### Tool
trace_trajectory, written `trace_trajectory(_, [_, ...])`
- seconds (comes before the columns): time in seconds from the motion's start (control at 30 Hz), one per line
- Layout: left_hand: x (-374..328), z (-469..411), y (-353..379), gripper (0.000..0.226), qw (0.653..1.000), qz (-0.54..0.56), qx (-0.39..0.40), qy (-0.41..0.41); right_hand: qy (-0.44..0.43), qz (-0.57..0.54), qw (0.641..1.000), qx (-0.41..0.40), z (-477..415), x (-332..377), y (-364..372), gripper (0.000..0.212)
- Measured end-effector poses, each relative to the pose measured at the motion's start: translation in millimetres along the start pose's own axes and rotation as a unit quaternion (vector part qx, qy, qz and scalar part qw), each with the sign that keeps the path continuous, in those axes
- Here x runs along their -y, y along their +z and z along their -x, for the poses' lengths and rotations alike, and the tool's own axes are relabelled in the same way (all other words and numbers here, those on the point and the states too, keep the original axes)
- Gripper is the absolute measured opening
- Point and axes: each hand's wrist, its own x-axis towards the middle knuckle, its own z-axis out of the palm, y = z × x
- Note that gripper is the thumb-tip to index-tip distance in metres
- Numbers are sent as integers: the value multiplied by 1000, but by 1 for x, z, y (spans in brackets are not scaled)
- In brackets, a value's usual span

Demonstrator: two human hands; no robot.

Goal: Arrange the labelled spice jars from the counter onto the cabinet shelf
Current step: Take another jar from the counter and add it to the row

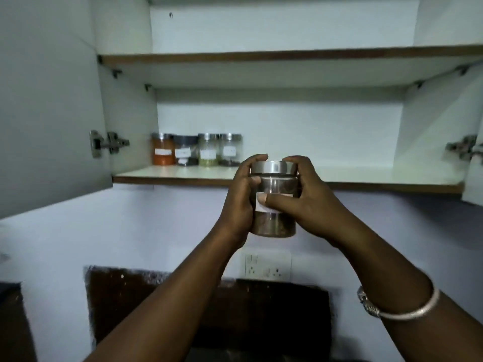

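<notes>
A glass spice jar (274,223) with a steel lid, a white label and brown contents is held up in front of the lower cabinet shelf (366,176). My left hand (239,199) grips its left side and my right hand (303,202) grips its right side, thumb on the label. Several labelled jars stand in a row at the shelf's back left: an orange jar (163,150), a dark jar (186,151), a greenish jar (208,150) and a clear jar (230,150). The held jar sits just below and right of that row.
The open left cabinet door (47,113) and the edge of the right door (474,173) flank the opening. An upper shelf (261,57) runs above. A wall socket (268,266) and a dark panel (209,309) lie below on the wall.
</notes>
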Motion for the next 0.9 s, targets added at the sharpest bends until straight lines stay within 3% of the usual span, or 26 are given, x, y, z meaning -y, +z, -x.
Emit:
trace_trajectory(0.1, [-8,-56,-6,49,997,-77,1,-8,-7,41,998,-55,-55,0,-13,68])
trace_trajectory(0.2, [-1,-104,-26,47,966,-257,-21,5,-5,75,991,-110,-111,-18,-20,64])
trace_trajectory(0.27, [16,-126,-48,39,908,-417,-28,29,17,94,989,-116,-143,-37,-20,67])
trace_trajectory(0.33, [34,-138,-69,35,822,-570,2,3,39,111,990,-83,-169,-61,-13,70])
trace_trajectory(0.4, [51,-144,-80,39,743,-667,45,-40,41,129,990,-50,-193,-85,-3,73])
trace_trajectory(0.43, [56,-147,-82,39,724,-685,63,-52,43,136,989,-41,-205,-94,1,74])
trace_trajectory(0.57, [66,-157,-87,35,730,-675,85,-70,104,165,981,12,-251,-109,15,70])
trace_trajectory(0.67, [69,-160,-91,36,711,-692,101,-75,122,192,973,42,-280,-116,26,71])
trace_trajectory(0.9, [69,-161,-89,37,707,-692,116,-89,134,214,966,49,-324,-128,53,70])
